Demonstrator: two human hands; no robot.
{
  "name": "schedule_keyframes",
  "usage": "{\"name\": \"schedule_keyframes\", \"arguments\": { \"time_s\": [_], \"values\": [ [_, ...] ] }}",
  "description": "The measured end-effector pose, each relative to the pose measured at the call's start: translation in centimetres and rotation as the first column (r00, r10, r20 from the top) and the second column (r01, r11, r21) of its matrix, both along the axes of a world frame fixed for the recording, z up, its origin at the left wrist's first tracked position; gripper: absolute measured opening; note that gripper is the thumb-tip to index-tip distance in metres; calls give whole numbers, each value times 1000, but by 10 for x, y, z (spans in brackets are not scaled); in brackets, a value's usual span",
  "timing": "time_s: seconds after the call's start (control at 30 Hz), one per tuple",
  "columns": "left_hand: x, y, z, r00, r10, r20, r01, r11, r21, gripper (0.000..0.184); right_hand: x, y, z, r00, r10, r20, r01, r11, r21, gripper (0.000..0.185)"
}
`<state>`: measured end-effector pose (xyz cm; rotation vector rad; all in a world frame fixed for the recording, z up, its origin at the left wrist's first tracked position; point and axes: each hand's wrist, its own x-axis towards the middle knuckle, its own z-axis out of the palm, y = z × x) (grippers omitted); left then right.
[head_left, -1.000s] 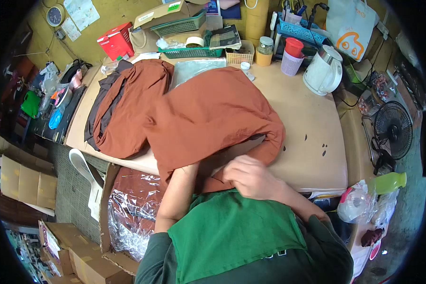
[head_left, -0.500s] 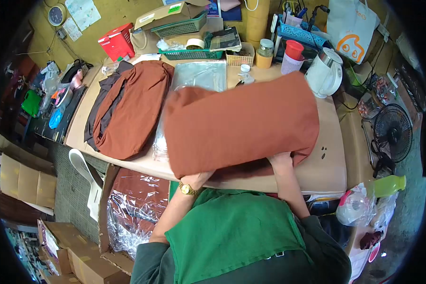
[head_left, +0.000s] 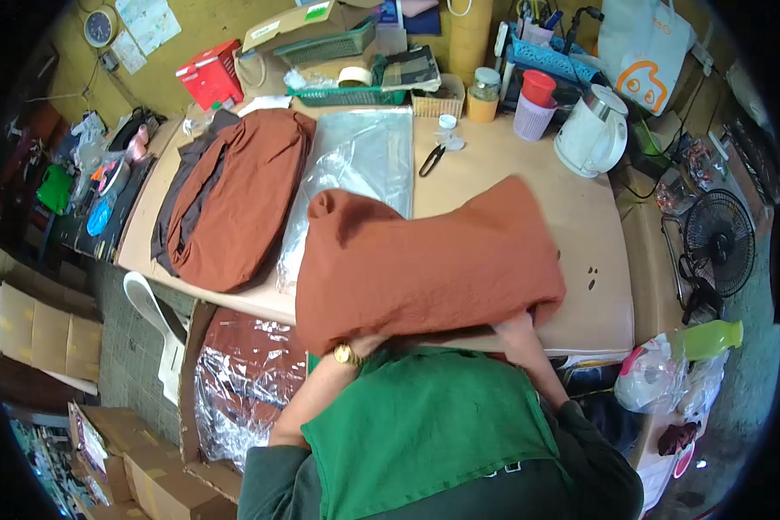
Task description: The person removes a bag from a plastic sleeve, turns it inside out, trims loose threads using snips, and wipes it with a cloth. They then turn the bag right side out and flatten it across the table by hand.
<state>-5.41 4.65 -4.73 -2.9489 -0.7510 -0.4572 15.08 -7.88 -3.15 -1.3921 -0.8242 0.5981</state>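
A folded reddish-brown cloth [head_left: 433, 269] is held up at the front edge of the table, its top edge sagging in the middle. My left hand [head_left: 370, 343], with a gold watch at the wrist, reaches under its lower left edge. Under the lower right part is my right hand [head_left: 515, 326]. Both hands support the cloth, and its folds hide their fingers. To the left lies a pile of reddish-brown and dark cloth [head_left: 243, 199]. Flat clear plastic bags [head_left: 364, 152] rest behind the held cloth, and black thread snips [head_left: 432, 160] lie farther back.
On the tan table [head_left: 485, 186], a white kettle [head_left: 592, 132], a lidded jar [head_left: 483, 97] and a green basket [head_left: 342, 97] stand along the back. A carton [head_left: 201, 381] with plastic-wrapped brown cloth sits below at left. A black fan [head_left: 719, 243] is at right.
The held cloth has come down and toward me, its upper edge now dipping in the middle. The thread snips and more of the plastic bags have come into sight behind it.
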Motion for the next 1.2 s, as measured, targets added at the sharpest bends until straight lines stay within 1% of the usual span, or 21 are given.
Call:
{"name": "schedule_keyframes", "arguments": {
  "time_s": [0.03, 0.07, 0.1, 0.13, 0.2, 0.27, 0.3, 0.33, 0.4, 0.47, 0.5, 0.53, 0.6, 0.67, 0.7, 0.73, 0.83, 0.93, 1.0, 1.07, 1.2],
  "values": [
    [-2, 1, 3, 999, -6, 41, 10, 996, -93, 41, 3, -2, -8, 936, 4, -353, -5, 1000, -4, 46],
    [-4, 5, 3, 996, -4, 94, 18, 988, -153, 41, 24, 11, -28, 930, 50, 363, 7, 988, -155, 45],
    [-4, 6, 4, 989, -6, 145, 31, 985, -168, 40, 36, 22, -37, 441, 165, 882, 115, 965, -237, 44],
    [-2, 4, 6, 980, -20, 200, 47, 990, -131, 40, 20, 18, -2, 467, 114, 877, 115, 976, -187, 44],
    [8, -1, 8, 955, -60, 289, 74, 997, -39, 39, 5, 17, -5, 447, 156, 881, 86, 972, -216, 47],
    [19, -11, 7, 989, -90, 115, 113, 972, -208, 39, -3, 13, -25, 473, 325, 819, 6, 928, -371, 53],
    [23, -15, 7, 986, -157, -50, 128, 922, -366, 40, -9, 11, -35, 473, 333, 815, 0, 926, -379, 53],
    [26, -18, -1, 987, -151, -47, 124, 923, -365, 40, -16, 11, -41, 411, 254, 876, 23, 957, -288, 50],
    [28, -24, -28, 984, -143, 102, 140, 989, 36, 39, -18, 14, -40, 343, 168, 924, 39, 980, -193, 48],
    [30, -23, -45, 987, -122, 103, 119, 992, 42, 39, -19, 10, -25, 489, 360, 794, -71, 924, -375, 41],
    [32, -22, -39, 988, -113, 104, 109, 993, 49, 39, -22, 8, -19, 490, 361, 793, -70, 923, -378, 41],
    [33, -21, -32, 989, -104, 105, 99, 994, 56, 39, -25, 7, -13, 476, 484, 734, -77, 855, -514, 38],
    [41, -10, -8, 1000, 4, -19, -12, 907, -421, 38, -26, 9, -11, 463, 594, 658, -79, 767, -637, 35],
    [49, 1, 20, 1000, 17, 15, -7, 869, -496, 38, -24, 10, -12, 531, 733, 425, -255, 616, -745, 38],
    [50, 4, 26, 998, 32, 48, 1, 826, -564, 38, -24, 11, -9, 531, 734, 423, -257, 615, -746, 38],
    [59, 12, -30, 938, 22, 345, 116, 920, -374, 35, -25, 11, -5, 517, 735, 439, -282, 631, -723, 40],
    [77, 41, -20, 948, 96, 304, 85, 844, -530, 34, -29, 8, 6, 486, 718, 497, -273, 666, -695, 41],
    [90, 48, -13, 943, 106, 315, 80, 847, -525, 34, -31, 8, 10, 473, 678, 563, -228, 711, -665, 41],
    [94, 47, -9, 947, 92, 307, 72, 872, -484, 33, -31, 7, 9, 481, 658, 579, -226, 731, -644, 40],
    [89, 35, -2, 965, 44, 257, 63, 917, -394, 33, -28, 10, 8, 471, 758, 452, -250, 605, -756, 39],
    [49, -27, 28, 933, -171, 316, 253, 937, -240, 32, -4, 19, -21, 403, 709, 579, -275, 697, -662, 40]
  ]
}}
